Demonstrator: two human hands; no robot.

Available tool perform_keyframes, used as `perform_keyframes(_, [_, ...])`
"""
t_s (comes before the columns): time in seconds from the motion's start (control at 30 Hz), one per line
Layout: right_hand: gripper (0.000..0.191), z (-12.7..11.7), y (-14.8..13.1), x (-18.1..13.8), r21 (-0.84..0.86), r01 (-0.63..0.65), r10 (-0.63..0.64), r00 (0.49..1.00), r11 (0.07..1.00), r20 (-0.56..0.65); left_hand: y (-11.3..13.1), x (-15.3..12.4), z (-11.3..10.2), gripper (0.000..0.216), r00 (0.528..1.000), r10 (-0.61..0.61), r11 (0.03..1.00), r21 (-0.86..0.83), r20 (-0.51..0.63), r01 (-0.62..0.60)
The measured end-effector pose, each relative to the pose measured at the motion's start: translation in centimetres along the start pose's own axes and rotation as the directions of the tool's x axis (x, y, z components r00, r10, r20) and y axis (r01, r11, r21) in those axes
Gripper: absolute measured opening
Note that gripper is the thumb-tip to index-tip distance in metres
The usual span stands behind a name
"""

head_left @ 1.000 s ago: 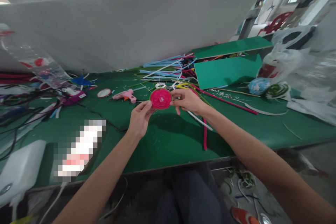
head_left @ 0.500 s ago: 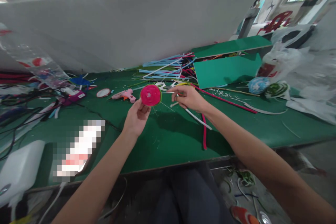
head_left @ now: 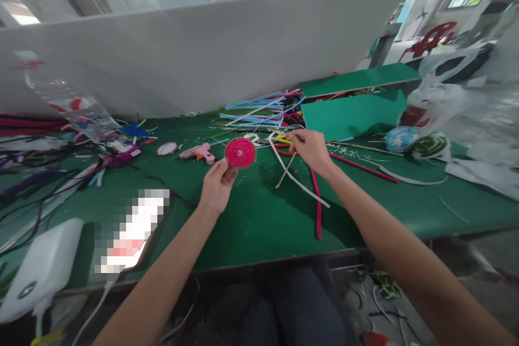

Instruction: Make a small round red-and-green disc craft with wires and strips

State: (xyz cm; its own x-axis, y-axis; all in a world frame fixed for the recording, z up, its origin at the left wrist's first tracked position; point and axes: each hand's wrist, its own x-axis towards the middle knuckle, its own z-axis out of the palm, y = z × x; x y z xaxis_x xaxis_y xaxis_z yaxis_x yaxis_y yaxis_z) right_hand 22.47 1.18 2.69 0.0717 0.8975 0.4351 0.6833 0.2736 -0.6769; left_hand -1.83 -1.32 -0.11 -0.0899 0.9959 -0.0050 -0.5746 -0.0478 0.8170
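A coiled fuzzy disc (head_left: pixel 240 153), pink-red with a green rim and a pale centre, is pinched at its lower edge by my left hand (head_left: pixel 219 184). To the right, my right hand (head_left: pixel 308 148) has its fingers closed over the table. A thin wooden stick (head_left: pixel 285 172) slants down from beneath these fingers and appears to be held in them. Just below lie a white pipe cleaner (head_left: pixel 300 186) and a pink-red pipe cleaner (head_left: pixel 317 203). Behind the stick are yellow-handled pliers or scissors (head_left: pixel 281 140), partly covered by my right hand.
A pink glue gun (head_left: pixel 198 152) lies left of the disc. Blue and white pipe cleaners (head_left: pixel 251 113) are piled by the partition (head_left: pixel 203 54). A green box (head_left: pixel 352 116) stands behind my right hand, with balls (head_left: pixel 401 139) beside it. A phone (head_left: pixel 135 232) and white power bank (head_left: pixel 44 265) are front left.
My right hand has drawn away from the disc to the right, and the stick under it now points more steeply down. My left hand still holds the disc. The view has shifted slightly.
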Motion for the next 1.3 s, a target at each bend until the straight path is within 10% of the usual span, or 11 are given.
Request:
perform_keyframes(0.13, [0.031,0.4,1.2,0.0,-0.482,0.114,-0.109,0.993,0.869,0.038,-0.2,-0.3,0.2,0.020,0.998,0.039,0.995,0.095,0.044,-0.043])
perform_keyframes(0.3, [0.047,0.8,2.0,-0.2,-0.582,0.300,-0.309,0.947,0.756,0.087,-0.4,-0.6,0.5,0.019,0.994,0.070,0.979,0.185,0.088,-0.085])
perform_keyframes(0.5, [0.033,1.2,0.3,-1.0,-0.222,0.258,-0.284,0.954,0.940,-0.093,-0.5,-0.6,0.8,0.021,0.993,0.103,0.985,0.132,0.058,-0.110])
perform_keyframes(0.63, [0.030,2.2,-1.1,-1.9,0.209,0.241,-0.270,0.954,0.948,0.127,-0.5,-0.5,0.9,0.020,0.996,0.085,0.992,0.086,0.038,-0.088])
perform_keyframes(0.8, [0.026,2.6,-2.2,-2.3,0.572,-0.117,-0.199,0.866,0.812,0.459,-0.4,-0.8,1.4,0.018,0.996,0.011,0.995,0.093,0.087,-0.019])
perform_keyframes(1.3, [0.024,1.9,-2.2,-1.8,0.664,-0.184,-0.242,0.835,0.724,0.495,-0.4,-0.8,1.0,0.020,0.969,-0.145,0.986,0.108,0.200,0.125])
